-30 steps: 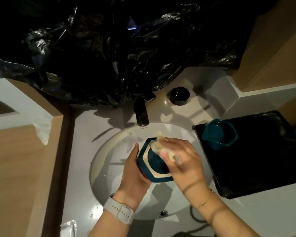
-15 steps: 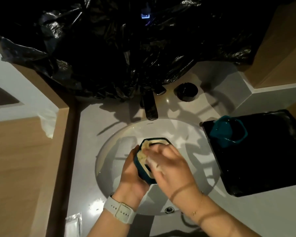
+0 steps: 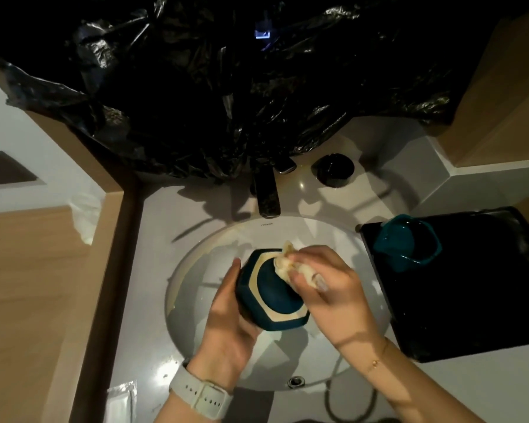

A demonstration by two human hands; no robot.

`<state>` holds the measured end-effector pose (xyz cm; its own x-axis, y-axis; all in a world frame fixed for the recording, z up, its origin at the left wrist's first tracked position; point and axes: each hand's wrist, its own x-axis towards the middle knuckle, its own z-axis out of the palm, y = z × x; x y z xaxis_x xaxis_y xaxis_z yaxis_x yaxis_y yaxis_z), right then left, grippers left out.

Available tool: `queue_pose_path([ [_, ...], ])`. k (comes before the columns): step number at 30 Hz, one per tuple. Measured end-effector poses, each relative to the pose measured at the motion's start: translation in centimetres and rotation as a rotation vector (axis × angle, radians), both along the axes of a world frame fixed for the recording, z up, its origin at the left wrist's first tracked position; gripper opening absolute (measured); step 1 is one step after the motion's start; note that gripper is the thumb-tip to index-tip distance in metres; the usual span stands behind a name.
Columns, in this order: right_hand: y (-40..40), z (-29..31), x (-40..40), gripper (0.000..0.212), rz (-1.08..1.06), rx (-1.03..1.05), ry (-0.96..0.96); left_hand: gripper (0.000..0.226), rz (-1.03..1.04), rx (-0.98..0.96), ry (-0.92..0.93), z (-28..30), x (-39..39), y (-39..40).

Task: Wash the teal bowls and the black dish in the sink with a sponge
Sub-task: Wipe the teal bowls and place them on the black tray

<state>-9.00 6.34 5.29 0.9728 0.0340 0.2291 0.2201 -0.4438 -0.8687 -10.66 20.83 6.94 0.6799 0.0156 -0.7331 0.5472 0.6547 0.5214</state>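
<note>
Now, left hand cupping tilted teal bowl over sink, right hand pinching sponge against bowl's underside

A pale grey bench with a round white sink basin set into it.

A dark faucet stands at the back edge of the basin, its spout reaching over the rim. Just right of the faucet sits a small round black dish. On the bench's right side lies a black tray, its near-left corner beside the basin; a teal bowl rests tilted on the tray's far-left corner. At the bench's near-left corner lies a small clear plastic packet. Crumpled black plastic sheeting hangs over the back of the bench, behind the faucet.
</note>
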Motion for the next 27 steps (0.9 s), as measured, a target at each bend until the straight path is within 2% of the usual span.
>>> queue_pose_path([
  [2, 1.8, 0.7, -0.1, 0.021, -0.050, 0.271, 0.145, 0.047, -0.020, 0.058, -0.052, 0.3, 0.1, 0.0],
  [3, 2.4, 1.0, -0.5, 0.022, -0.035, 0.306, 0.151, 0.050, -0.025, 0.089, -0.064, 0.4, 0.1, 0.0],
  [6, 2.9, 1.4, -2.2, 0.017, 0.128, 0.145, 0.017, 0.059, 0.000, 0.126, -0.039, 0.6, 0.3, 0.2],
  [8, 2.2, 0.9, -2.8, 0.021, 0.224, 0.112, 0.002, 0.064, -0.005, 0.131, -0.008, 0.4, 0.2, 0.4],
  [12, 0.8, 1.2, -2.5, 0.021, 0.319, 0.164, 0.001, 0.050, 0.005, 0.194, 0.006, 0.5, -0.7, -0.2],
  [15, 1.8, 2.2, -1.7, 0.016, 0.205, 0.163, -0.011, 0.038, 0.019, 0.288, -0.025, 1.1, -1.2, -1.2],
  [17, 2.4, 2.5, -0.5, 0.014, 0.051, 0.224, 0.025, 0.038, 0.016, 0.325, -0.037, 1.5, -1.6, -1.7],
  [19, 2.9, 2.6, 0.2, 0.015, -0.062, 0.171, 0.039, 0.039, 0.003, 0.333, -0.040, 1.7, -1.9, -1.9],
  [22, 3.0, 3.0, -1.6, 0.016, 0.034, 0.116, 0.018, 0.042, 0.016, 0.336, -0.063, 1.7, -2.3, -1.9],
  [25, 2.9, 2.3, -4.0, 0.020, 0.201, 0.061, -0.129, 0.049, 0.028, 0.313, -0.076, 1.2, -2.6, -1.8],
  [27, 3.1, 1.9, -3.9, 0.017, 0.198, 0.049, -0.112, 0.052, 0.007, 0.307, -0.062, 0.9, -2.9, -1.8],
])
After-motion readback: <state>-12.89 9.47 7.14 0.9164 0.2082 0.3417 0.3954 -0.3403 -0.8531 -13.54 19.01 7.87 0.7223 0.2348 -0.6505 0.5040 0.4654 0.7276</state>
